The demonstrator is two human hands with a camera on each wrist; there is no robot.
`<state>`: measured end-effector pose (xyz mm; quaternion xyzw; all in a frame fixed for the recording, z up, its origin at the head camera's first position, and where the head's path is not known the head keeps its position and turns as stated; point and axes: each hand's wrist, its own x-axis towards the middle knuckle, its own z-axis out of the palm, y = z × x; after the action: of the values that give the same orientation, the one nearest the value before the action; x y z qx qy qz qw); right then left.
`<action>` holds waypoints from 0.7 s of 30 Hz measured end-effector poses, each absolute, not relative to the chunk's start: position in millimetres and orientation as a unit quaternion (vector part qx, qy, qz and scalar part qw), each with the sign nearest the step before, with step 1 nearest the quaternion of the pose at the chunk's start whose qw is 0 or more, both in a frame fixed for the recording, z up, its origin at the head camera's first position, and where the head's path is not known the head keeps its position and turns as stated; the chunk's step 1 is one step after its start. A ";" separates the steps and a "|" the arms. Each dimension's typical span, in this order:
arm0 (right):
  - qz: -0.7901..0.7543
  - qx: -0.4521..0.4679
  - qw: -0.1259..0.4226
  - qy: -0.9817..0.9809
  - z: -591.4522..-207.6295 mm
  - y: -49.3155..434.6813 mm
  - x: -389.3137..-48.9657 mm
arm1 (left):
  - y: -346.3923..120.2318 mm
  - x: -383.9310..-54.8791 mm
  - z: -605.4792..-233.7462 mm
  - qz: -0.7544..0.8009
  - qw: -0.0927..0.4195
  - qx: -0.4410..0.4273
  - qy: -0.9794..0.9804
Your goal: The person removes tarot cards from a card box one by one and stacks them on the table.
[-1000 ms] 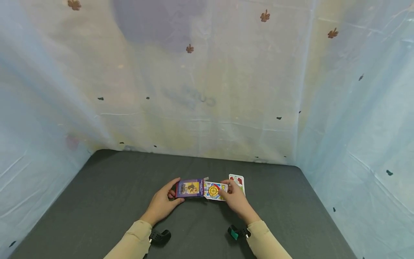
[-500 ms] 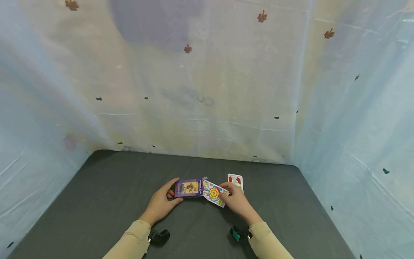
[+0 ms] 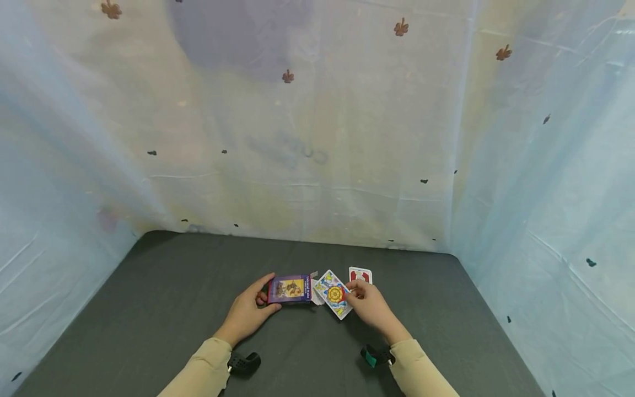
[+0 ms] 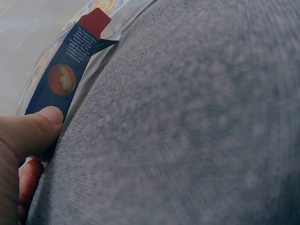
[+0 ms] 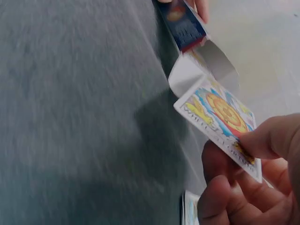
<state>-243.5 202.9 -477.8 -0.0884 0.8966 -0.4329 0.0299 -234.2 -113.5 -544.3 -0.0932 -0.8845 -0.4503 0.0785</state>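
A purple card box (image 3: 290, 288) lies flat in the head view, its flap end toward the right. My left hand (image 3: 250, 309) grips its left end, thumb on the near side and fingers at the far side; the left wrist view shows the thumb on the dark blue side panel (image 4: 61, 79). In my right hand (image 3: 369, 309) a tarot card (image 3: 333, 295) with a wheel picture is pinched between thumb and fingers, tilted and just off the box's open white flap (image 5: 187, 72). Behind the right hand lies a stack of cards (image 3: 360, 274), partly hidden by the fingers.
A dark grey cloth-covered table (image 3: 297, 353) spreads under both hands. Pale translucent sheeting (image 3: 307, 198) with small leaf shapes hangs behind it and at both sides. Each wrist wears a black strap (image 3: 244, 362).
The right hand has drawn the wheel card rightward out of the box mouth and turned it clockwise to a slant. The left hand and box have stayed nearly still.
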 end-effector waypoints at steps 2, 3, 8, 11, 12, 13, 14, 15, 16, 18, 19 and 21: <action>-0.444 -0.069 0.022 0.893 -476.7 209.1 -244.3 | -113.2 -233.6 -543.9 -0.452 0.079 -0.094 -0.884; -0.451 -0.058 0.019 0.891 -476.1 212.1 -244.8 | -113.1 -233.5 -543.8 -0.453 0.079 -0.094 -0.883; -0.480 -0.022 0.007 0.877 -475.5 225.2 -246.0 | -112.9 -233.0 -543.0 -0.454 0.075 -0.094 -0.883; -0.486 -0.006 -0.001 0.874 -476.7 230.3 -247.0 | -113.0 -233.2 -543.1 -0.451 0.074 -0.092 -0.885; -0.487 -0.001 -0.005 0.873 -477.2 231.7 -247.5 | -113.0 -233.3 -543.2 -0.451 0.075 -0.091 -0.885; -0.488 0.006 -0.008 0.873 -478.1 233.0 -248.1 | -113.0 -233.4 -543.5 -0.451 0.075 -0.091 -0.884; -0.490 0.012 -0.012 0.872 -479.2 234.2 -248.8 | -112.9 -233.6 -543.5 -0.451 0.075 -0.091 -0.885; -0.493 0.020 -0.015 0.870 -480.2 235.2 -249.0 | -112.8 -233.6 -543.5 -0.450 0.075 -0.091 -0.885; -0.496 0.026 -0.019 0.868 -480.7 235.9 -249.3 | -112.5 -233.5 -543.3 -0.450 0.075 -0.091 -0.885; -0.504 0.040 -0.025 0.863 -481.7 237.2 -249.4 | -111.9 -232.9 -542.1 -0.451 0.075 -0.091 -0.885; -0.508 0.047 -0.028 0.859 -482.2 237.6 -249.5 | -111.8 -232.6 -541.6 -0.450 0.076 -0.092 -0.885; -0.514 0.062 -0.035 0.855 -482.5 237.9 -249.7 | -111.7 -232.1 -540.9 -0.450 0.077 -0.092 -0.885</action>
<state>-249.7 237.9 -482.5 0.0616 0.8549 -0.5140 -0.0347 -232.1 -111.7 -540.9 -0.0916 -0.8849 -0.4501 0.0770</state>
